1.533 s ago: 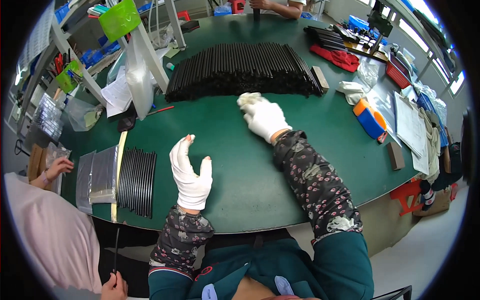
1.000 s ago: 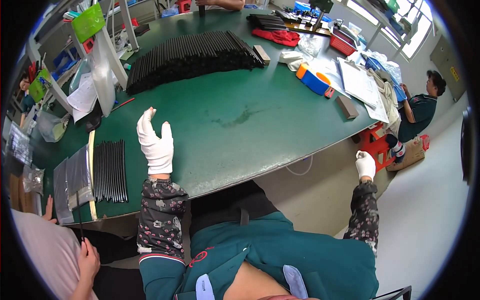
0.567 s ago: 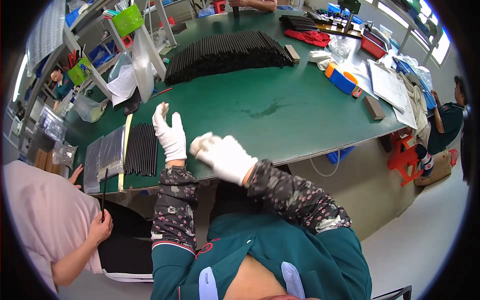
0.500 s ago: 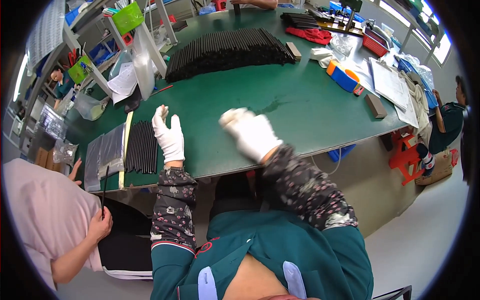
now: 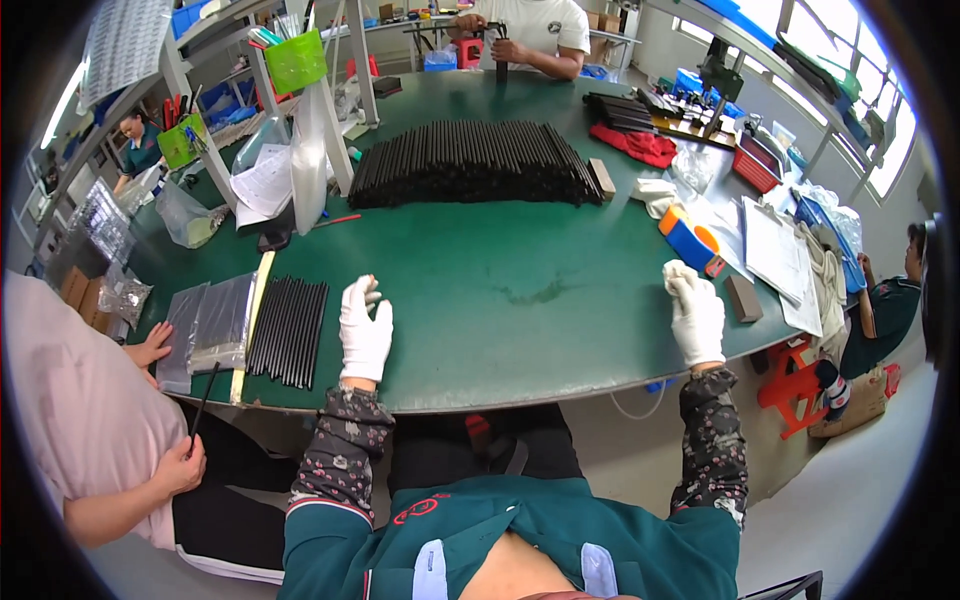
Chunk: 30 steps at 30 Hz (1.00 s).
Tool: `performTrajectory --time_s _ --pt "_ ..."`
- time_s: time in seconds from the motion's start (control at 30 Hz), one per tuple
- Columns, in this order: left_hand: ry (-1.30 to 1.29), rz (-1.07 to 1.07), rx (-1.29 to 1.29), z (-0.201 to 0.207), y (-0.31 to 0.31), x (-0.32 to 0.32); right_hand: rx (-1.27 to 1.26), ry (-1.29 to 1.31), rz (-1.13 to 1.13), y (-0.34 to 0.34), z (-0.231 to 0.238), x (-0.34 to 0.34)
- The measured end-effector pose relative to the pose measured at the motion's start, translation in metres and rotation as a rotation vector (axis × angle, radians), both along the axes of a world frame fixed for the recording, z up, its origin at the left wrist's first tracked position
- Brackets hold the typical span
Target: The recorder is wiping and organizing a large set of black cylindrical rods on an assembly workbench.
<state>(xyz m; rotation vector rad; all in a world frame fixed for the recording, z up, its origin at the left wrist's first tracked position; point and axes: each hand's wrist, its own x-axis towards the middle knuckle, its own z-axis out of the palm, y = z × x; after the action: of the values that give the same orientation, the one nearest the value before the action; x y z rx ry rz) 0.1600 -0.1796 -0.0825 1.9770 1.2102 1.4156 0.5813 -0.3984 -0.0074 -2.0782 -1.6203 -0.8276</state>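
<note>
My left hand, in a white glove, lies flat on the green table near its front edge, palm down, fingers loosely spread and holding nothing. Just to its left lies a small row of black rods, side by side and apart from my fingers; beyond them are a pale yellow strip and a stack of clear plastic sleeves. My right hand, also gloved in white, rests near the table's right edge with its fingers curled over a small wad of white cloth; I cannot tell how firmly it is pinched. Just beside that hand sits a brown block, and a little further up an orange and blue tool. Well apart from both hands, across the middle of the table, is the big pile of long black rods, lying parallel in a wide fan. A red cloth lies past its right end. At my left a person in a pink top holds a single thin black rod below the table edge, and another person works at the far side.
</note>
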Motion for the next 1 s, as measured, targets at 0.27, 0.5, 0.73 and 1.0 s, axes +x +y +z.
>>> performTrajectory --time_s 0.27,0.5,0.73,1.0 --pt "-0.004 -0.115 -0.031 0.009 -0.029 0.0 -0.024 0.044 0.171 0.132 0.043 -0.013" --pt "0.067 -0.155 -0.041 0.029 -0.049 0.002 -0.123 -0.077 0.625 0.282 0.051 -0.103" --pt "0.134 -0.198 -0.107 0.038 -0.054 0.003 -0.174 -0.173 0.481 0.348 0.029 -0.079" --pt "0.216 -0.238 -0.109 0.05 -0.06 -0.003 -0.258 0.292 0.455 0.437 0.066 -0.075"
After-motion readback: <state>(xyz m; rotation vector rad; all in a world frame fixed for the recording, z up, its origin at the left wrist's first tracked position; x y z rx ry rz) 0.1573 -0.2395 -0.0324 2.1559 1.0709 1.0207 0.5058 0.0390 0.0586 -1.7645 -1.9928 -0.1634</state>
